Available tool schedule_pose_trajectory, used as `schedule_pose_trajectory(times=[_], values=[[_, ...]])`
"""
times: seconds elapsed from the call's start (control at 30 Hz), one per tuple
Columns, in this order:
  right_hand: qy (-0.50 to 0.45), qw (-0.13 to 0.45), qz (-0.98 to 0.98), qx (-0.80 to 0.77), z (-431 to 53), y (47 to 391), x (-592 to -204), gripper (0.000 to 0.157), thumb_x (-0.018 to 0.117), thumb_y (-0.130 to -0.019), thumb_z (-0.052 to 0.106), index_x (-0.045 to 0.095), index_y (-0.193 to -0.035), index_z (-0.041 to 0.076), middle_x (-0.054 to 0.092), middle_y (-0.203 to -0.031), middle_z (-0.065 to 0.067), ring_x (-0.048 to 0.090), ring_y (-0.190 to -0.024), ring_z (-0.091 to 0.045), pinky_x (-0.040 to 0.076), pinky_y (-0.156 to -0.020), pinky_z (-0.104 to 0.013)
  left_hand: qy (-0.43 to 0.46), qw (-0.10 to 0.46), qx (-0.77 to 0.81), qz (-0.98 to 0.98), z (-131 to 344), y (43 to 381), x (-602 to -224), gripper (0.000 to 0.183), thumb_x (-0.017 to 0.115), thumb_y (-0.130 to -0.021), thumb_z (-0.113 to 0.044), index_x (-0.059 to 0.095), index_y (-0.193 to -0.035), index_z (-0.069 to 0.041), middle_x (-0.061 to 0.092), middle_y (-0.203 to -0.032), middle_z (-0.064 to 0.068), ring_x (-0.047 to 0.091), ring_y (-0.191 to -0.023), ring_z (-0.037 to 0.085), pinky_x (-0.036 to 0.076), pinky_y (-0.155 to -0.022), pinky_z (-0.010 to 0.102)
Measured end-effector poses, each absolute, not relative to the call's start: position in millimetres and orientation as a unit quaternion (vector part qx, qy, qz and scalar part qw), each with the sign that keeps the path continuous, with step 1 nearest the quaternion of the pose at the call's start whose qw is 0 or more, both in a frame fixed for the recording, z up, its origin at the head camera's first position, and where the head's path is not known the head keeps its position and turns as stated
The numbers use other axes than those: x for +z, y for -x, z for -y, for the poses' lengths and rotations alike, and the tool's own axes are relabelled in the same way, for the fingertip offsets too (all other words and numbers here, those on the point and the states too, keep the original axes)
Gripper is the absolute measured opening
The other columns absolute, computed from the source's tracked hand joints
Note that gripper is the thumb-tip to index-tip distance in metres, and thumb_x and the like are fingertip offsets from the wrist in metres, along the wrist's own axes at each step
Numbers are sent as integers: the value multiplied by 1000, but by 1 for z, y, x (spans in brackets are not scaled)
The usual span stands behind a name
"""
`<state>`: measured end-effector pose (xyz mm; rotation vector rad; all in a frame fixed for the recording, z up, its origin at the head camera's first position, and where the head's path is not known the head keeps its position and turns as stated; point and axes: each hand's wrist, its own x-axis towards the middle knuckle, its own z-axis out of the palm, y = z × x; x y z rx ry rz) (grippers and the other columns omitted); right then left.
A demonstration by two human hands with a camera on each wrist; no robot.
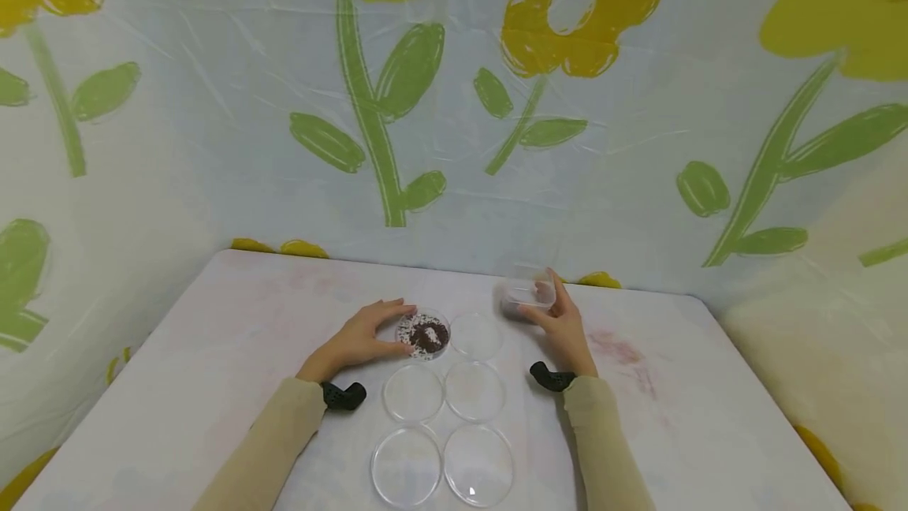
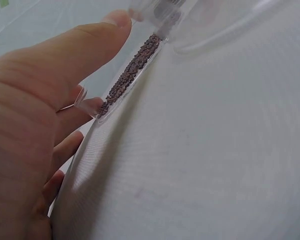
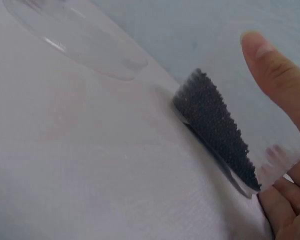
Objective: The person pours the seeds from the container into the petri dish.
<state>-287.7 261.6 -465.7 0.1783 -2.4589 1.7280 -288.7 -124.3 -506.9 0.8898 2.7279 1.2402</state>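
Observation:
At the far left of a group of clear round dishes, my left hand [image 1: 363, 336] holds one petri dish [image 1: 403, 323] by its sides, thumb on the near side and fingers on the far side. Small dark brown grains [image 2: 132, 70] are spread unevenly over its bottom, with pale gaps between them. To the right, my right hand [image 1: 563, 322] grips a clear plastic box [image 1: 541, 296] between thumb and fingers near the table's back edge. A deep layer of dark grains [image 3: 215, 125] fills its lower part, as the right wrist view shows.
Beside the left hand's dish stands another clear dish [image 1: 477, 336]. Nearer to me are more clear dishes in two columns, among them a front left dish [image 1: 407, 467] and a front right dish [image 1: 478, 465]. A flower-printed cloth [image 1: 440, 124] hangs behind the white table [image 1: 213, 353].

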Motion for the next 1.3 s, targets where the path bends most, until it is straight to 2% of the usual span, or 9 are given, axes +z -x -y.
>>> schedule_pose_trajectory(times=[0.17,0.3,0.4,0.47,0.63,0.8,1.0,1.13,1.3], values=[[-59,67,840,535,-260,292,-465,95,79,-87,33,20,-160,20,46,-150,-12,59,-77,-4,44,-76,-18,-279,13,391,-877,125,288,-506,76,74,-80,-59,52,-145,-27,38,-156,9,24,-145,42,15,-114,61],[-55,60,838,540,-259,294,-466,96,78,-87,32,17,-160,20,43,-152,-14,61,-78,-4,44,-76,-16,-275,16,395,-877,126,287,-504,75,75,-81,-57,53,-145,-25,38,-155,10,24,-144,44,15,-113,63],[-48,65,838,539,-259,292,-465,97,78,-87,31,16,-160,18,41,-153,-15,62,-86,-12,45,-81,-20,-277,17,399,-874,124,286,-502,75,75,-81,-57,53,-145,-24,38,-155,12,23,-144,44,15,-113,64],[-46,73,836,541,-258,290,-465,96,78,-88,28,17,-160,16,37,-156,-15,62,-102,-21,46,-90,-27,-277,18,398,-874,124,286,-502,76,75,-81,-57,52,-145,-24,38,-155,12,23,-144,44,15,-113,64],[-53,110,823,554,-256,284,-466,93,77,-89,22,17,-158,6,26,-158,-22,33,-141,-40,31,-113,-47,-274,15,388,-880,124,287,-504,76,73,-81,-59,51,-146,-27,37,-156,9,24,-145,43,16,-113,62],[-53,158,773,611,-258,279,-467,86,72,-91,10,16,-155,-3,30,-153,-26,31,-141,-42,27,-115,-50,-271,16,393,-878,123,288,-505,75,73,-81,-59,52,-145,-28,38,-156,9,23,-145,42,15,-114,62],[-23,188,723,665,-265,284,-486,81,69,-93,7,17,-155,0,27,-156,-20,29,-143,-34,24,-117,-44,-275,11,396,-876,121,289,-506,74,74,-81,-58,53,-144,-26,39,-155,11,26,-144,42,16,-114,61],[-30,254,702,664,-262,278,-488,77,73,-89,5,27,-151,-3,32,-152,-21,32,-141,-34,24,-116,-44,-274,17,400,-875,121,287,-506,74,75,-81,-57,54,-144,-25,39,-155,11,25,-144,42,15,-114,61],[-111,382,665,633,-241,262,-472,56,71,-85,-6,43,-133,-18,46,-133,-32,42,-126,-42,34,-110,-50,-270,8,398,-876,124,287,-507,74,76,-80,-55,54,-144,-25,40,-154,11,27,-143,43,17,-114,62]])
